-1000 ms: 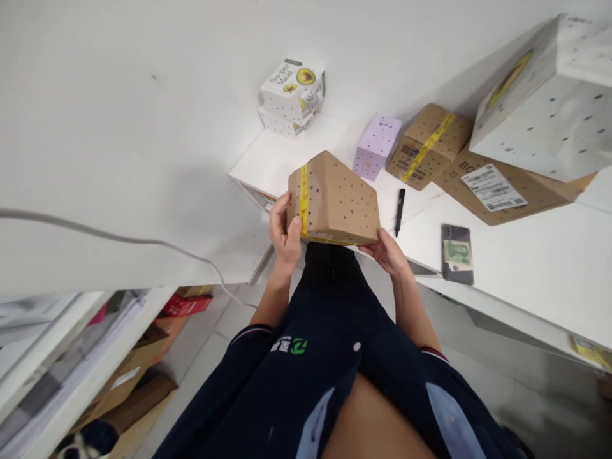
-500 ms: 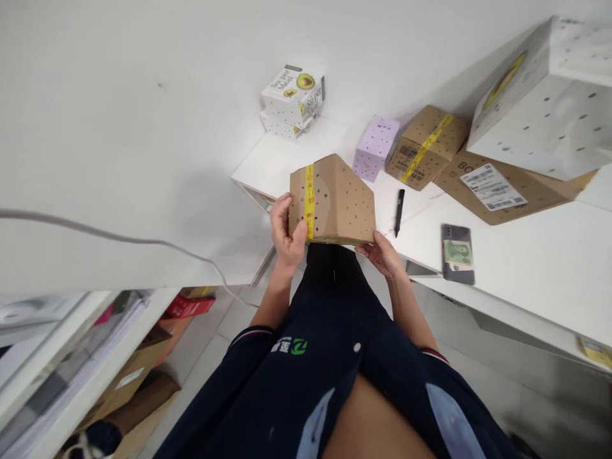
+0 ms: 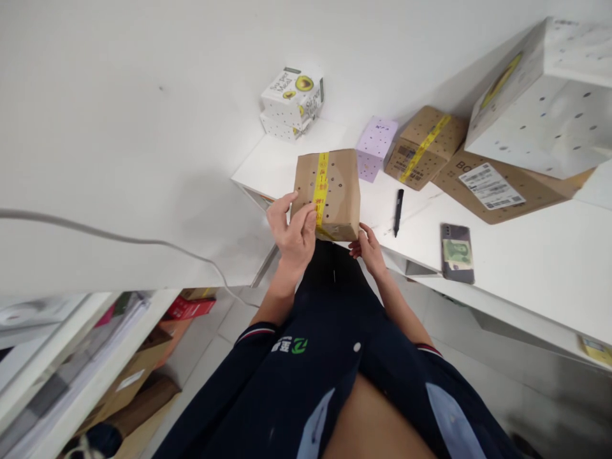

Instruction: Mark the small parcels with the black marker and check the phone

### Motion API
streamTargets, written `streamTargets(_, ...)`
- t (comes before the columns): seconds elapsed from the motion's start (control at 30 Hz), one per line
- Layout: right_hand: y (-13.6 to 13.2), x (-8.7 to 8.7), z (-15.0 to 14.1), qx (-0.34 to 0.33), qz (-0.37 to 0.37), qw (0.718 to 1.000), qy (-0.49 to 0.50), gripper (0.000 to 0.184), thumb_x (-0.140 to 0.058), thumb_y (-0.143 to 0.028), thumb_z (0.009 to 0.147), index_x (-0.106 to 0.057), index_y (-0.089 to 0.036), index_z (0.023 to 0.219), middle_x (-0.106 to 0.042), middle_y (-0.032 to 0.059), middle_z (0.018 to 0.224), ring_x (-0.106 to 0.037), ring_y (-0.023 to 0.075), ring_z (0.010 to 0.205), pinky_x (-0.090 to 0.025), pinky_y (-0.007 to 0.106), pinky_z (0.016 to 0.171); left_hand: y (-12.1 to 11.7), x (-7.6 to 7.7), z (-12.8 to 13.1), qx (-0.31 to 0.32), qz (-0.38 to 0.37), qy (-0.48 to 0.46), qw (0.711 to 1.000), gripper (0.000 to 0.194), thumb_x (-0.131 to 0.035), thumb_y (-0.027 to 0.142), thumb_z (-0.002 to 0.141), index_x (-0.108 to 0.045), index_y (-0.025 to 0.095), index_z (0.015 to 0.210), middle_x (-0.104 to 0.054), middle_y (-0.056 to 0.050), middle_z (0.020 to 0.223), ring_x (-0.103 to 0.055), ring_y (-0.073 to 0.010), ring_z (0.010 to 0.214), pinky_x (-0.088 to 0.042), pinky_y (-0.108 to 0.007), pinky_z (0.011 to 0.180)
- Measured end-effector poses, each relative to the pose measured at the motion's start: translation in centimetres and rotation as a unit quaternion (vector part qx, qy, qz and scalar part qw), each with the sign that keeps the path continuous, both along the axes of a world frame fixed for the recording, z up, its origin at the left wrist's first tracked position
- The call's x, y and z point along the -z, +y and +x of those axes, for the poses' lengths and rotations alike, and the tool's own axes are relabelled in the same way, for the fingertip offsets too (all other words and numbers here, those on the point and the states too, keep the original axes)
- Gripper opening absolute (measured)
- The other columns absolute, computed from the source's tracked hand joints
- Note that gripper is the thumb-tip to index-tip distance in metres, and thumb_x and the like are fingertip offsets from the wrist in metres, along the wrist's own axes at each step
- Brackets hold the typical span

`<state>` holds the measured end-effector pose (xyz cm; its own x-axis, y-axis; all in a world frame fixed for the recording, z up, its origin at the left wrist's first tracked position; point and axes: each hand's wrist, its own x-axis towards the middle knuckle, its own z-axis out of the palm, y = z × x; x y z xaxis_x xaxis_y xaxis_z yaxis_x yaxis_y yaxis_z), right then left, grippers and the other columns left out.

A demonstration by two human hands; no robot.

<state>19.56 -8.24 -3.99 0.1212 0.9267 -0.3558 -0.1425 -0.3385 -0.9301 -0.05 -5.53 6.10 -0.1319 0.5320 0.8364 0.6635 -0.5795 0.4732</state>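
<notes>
A brown cardboard box [image 3: 340,191] with dark dots and a strip of yellow printed tape [image 3: 321,185] is held between my hands at the desk's front edge. My left hand [image 3: 294,233] is at its lower left, fingers bent against the dotted face beside the tape. Whether the fingertips pinch the tape itself, I cannot tell. At the lower right corner, my right hand [image 3: 369,250] grips the box from the side and below, its fingers partly hidden. A black marker [image 3: 398,213] lies on the desk to the right of the box.
Along the back of the white desk [image 3: 521,261] stand small avocado-print boxes [image 3: 292,102], a lilac box [image 3: 377,148], a taped brown box [image 3: 425,148], a labelled carton [image 3: 516,207] and a large white box [image 3: 540,115]. A phone [image 3: 458,253] lies at right. A cable [image 3: 119,237] hangs left.
The box has turned so its taped face is more towards me. My left hand has shifted from the box's left edge onto its front; my right hand has moved slightly left.
</notes>
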Motion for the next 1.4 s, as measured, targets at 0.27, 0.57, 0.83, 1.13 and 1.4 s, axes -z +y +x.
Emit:
streamTargets(0.27,-0.2,0.5,-1.1,0.017,-0.038,0.993,0.109,0.067,-0.066,-0.060,0.083,-0.047,-0.027,0.138,-0.071,-0.0030,0.077,-0.067,0.0121,0.059,-0.054,0.025,0.057,-1.1,-1.3,1.6,0.025,-0.124,0.083,0.988,0.073,-0.055,0.076,0.085,-0.067,0.020,0.129,-0.059,-0.017,0.141,-0.042,-0.0385,0.139,-0.029,-0.055,0.120)
streamTargets(0.57,0.3,0.5,-2.6,0.001,-0.044,0.981,0.186,0.058,-0.065,-0.051,0.090,-0.046,-0.032,0.141,-0.074,0.0003,0.093,-0.073,0.0133,0.069,-0.061,0.027,0.065,2.1,-1.7,3.7,0.044,-0.153,0.074,0.985,0.067,-0.066,0.076,0.076,-0.070,0.025,0.119,-0.060,-0.014,0.132,-0.041,-0.0404,0.139,-0.023,-0.058,0.121)
streamTargets(0.83,0.5,0.6,-1.7,0.004,-0.044,0.981,0.188,0.050,-0.067,-0.050,0.089,-0.054,-0.031,0.132,-0.074,0.0011,0.096,-0.074,0.0134,0.071,-0.062,0.027,0.066,3.0,-1.5,3.0,0.035,-0.156,0.112,0.981,0.064,-0.072,0.076,0.072,-0.073,0.028,0.114,-0.060,-0.012,0.126,-0.046,-0.0385,0.128,-0.029,-0.057,0.117)
streamTargets(1.13,-0.7,0.1,-0.6,0.004,-0.045,0.989,0.143,0.054,-0.071,-0.065,0.079,-0.063,-0.024,0.113,-0.073,0.0024,0.091,-0.070,0.0121,0.065,-0.054,0.024,0.058,3.1,-1.9,3.2,0.058,-0.172,0.116,0.977,0.063,-0.067,0.077,0.075,-0.072,0.030,0.116,-0.054,-0.014,0.129,-0.039,-0.0383,0.130,-0.025,-0.058,0.117)
streamTargets(1.4,-1.3,-2.2,5.2,0.072,0.041,0.994,-0.067,0.051,-0.056,-0.066,0.086,-0.064,-0.019,0.104,-0.070,0.0019,0.084,-0.058,0.0100,0.057,-0.045,0.023,0.054,3.0,-2.1,3.7,0.003,-0.184,0.166,0.969,0.054,-0.060,0.075,0.081,-0.069,0.034,0.116,-0.057,-0.011,0.128,-0.043,-0.0352,0.131,-0.034,-0.054,0.112)
